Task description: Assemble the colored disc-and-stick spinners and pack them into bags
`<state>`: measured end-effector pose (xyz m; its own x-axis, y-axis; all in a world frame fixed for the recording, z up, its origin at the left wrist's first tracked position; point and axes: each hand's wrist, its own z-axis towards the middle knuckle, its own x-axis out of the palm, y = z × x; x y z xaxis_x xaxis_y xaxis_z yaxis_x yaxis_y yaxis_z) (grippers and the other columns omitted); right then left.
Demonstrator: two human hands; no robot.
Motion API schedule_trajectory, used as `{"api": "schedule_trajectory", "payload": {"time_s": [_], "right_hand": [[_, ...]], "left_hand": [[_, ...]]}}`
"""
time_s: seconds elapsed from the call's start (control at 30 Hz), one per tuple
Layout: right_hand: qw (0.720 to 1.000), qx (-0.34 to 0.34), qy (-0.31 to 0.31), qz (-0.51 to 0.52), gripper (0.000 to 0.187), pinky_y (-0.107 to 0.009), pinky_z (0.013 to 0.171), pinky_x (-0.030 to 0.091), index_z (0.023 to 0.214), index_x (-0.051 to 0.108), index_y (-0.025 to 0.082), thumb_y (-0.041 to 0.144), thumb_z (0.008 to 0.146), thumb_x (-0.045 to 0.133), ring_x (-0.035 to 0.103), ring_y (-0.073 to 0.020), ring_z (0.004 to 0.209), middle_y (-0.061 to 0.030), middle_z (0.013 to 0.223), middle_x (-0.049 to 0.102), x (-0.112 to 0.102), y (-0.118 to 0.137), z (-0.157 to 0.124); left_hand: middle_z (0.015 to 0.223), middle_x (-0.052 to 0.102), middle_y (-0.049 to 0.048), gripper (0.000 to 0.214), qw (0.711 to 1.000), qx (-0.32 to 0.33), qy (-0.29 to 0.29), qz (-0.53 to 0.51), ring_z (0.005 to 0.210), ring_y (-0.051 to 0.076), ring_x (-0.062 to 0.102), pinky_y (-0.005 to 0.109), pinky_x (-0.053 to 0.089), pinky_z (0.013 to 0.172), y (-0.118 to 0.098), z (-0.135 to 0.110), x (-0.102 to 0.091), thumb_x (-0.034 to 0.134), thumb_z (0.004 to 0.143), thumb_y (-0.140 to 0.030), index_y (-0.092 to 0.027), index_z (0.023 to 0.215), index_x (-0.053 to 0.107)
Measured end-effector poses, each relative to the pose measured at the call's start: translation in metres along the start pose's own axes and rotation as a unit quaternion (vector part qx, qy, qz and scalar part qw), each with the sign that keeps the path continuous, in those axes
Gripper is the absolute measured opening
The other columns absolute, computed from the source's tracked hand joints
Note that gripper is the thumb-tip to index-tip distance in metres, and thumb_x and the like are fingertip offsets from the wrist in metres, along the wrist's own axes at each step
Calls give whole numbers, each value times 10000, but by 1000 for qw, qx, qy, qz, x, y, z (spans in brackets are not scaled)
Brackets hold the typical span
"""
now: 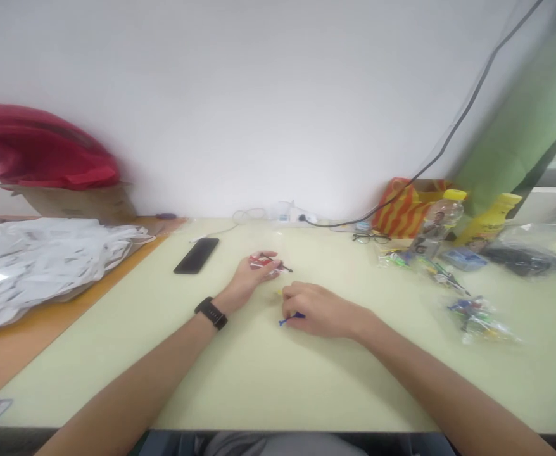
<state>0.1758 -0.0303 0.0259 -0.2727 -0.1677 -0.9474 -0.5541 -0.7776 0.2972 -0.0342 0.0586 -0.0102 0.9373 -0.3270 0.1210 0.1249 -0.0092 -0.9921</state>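
In the middle of the table, my left hand [248, 276] is closed around a small red-and-white piece [261, 260] with a thin dark stick [285, 268] poking out to the right. A black watch is on that wrist. Nearer to me and to the right, my right hand [316, 309] is closed on a small blue plastic piece [292, 318] that juts out below the fingers. A bit of yellow [279, 292] shows at its fingertips. The two hands are apart, and the fingers hide most of what they hold.
A black phone [197, 255] lies left of my hands. Bags of small coloured plastic parts [480, 320], glasses [371, 238], a clear bottle [442, 221] and a yellow bottle [489, 221] are on the right. White bags [45, 259] are piled at left. A power strip [287, 215] sits by the wall.
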Motion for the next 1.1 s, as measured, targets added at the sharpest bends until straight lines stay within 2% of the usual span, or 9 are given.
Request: {"api": "schedule_trajectory", "payload": {"time_s": [0.07, 0.17, 0.27, 0.37, 0.53, 0.67, 0.77, 0.93, 1.1], "right_hand": [[1000, 1, -6, 17, 94, -339, 878, 469, 892, 656, 188, 118, 943, 620, 609, -216, 969, -60, 980, 635, -2, 3, -1], [992, 16, -57, 108, 70, -314, 816, 482, 919, 635, 184, 133, 954, 603, 602, -186, 884, -53, 963, 652, -13, 7, -3], [963, 32, -110, 246, 87, -287, 711, 490, 928, 626, 189, 241, 991, 594, 597, -159, 761, -23, 854, 670, -33, 6, -4], [934, 39, -171, 311, 121, -292, 697, 507, 955, 652, 186, 297, 983, 610, 616, -155, 738, -26, 838, 685, -57, 3, -2], [914, 22, -302, 271, 214, -321, 784, 558, 1153, 653, 205, 273, 951, 647, 673, -169, 811, -30, 897, 678, -96, -3, 9], [902, 19, -363, 232, 137, -318, 804, 566, 1066, 684, 184, 235, 950, 633, 697, -178, 837, -39, 887, 695, -116, -11, 20], [910, 18, -370, 188, 109, -311, 793, 557, 997, 707, 180, 185, 935, 617, 696, -177, 840, -43, 897, 722, -114, -20, 27], [936, 10, -322, 143, 162, -310, 787, 550, 920, 720, 181, 118, 901, 572, 698, -180, 842, -45, 914, 745, -101, -32, 32], [917, 7, -380, 119, 164, -308, 780, 547, 916, 722, 185, 117, 890, 575, 691, -189, 847, -45, 907, 744, -109, -29, 25]], "left_hand": [[1101, 781, 130, 521, 1000, 7, 1, 16, 1044, 254, 749, 427, 557, 1020, 1, 0, 0, 868, 801, -425, -161, 1193, 650], [1070, 787, 118, 510, 998, 20, 11, 51, 994, 255, 753, 403, 565, 964, 3, 1, 1, 870, 787, -442, -157, 1165, 679], [980, 790, 83, 497, 995, 36, 23, 89, 901, 241, 750, 348, 574, 843, 4, -1, 4, 877, 765, -455, -163, 1132, 712], [923, 785, 66, 415, 991, 56, 50, 112, 853, 231, 744, 315, 558, 787, 3, -5, 11, 872, 766, -458, -164, 1027, 740], [973, 801, 75, 354, 985, 60, 67, 147, 907, 253, 761, 341, 566, 840, -3, -13, 23, 834, 810, -475, -185, 991, 743], [1068, 792, 96, 371, 987, 48, 64, 136, 921, 268, 774, 379, 590, 872, -3, -16, 27, 852, 795, -458, -187, 1013, 723], [1114, 781, 106, 423, 989, 35, 57, 131, 942, 274, 778, 397, 603, 886, 0, -17, 28, 861, 786, -446, -193, 1089, 707], [1094, 780, 97, 415, 988, 46, 60, 133, 917, 271, 784, 390, 626, 845, 5, -16, 30, 861, 783, -445, -190, 1069, 701], [1100, 778, 90, 380, 987, 55, 63, 134, 921, 257, 779, 357, 628, 818, 6, -17, 29, 859, 785, -436, -186, 1028, 707]]}}
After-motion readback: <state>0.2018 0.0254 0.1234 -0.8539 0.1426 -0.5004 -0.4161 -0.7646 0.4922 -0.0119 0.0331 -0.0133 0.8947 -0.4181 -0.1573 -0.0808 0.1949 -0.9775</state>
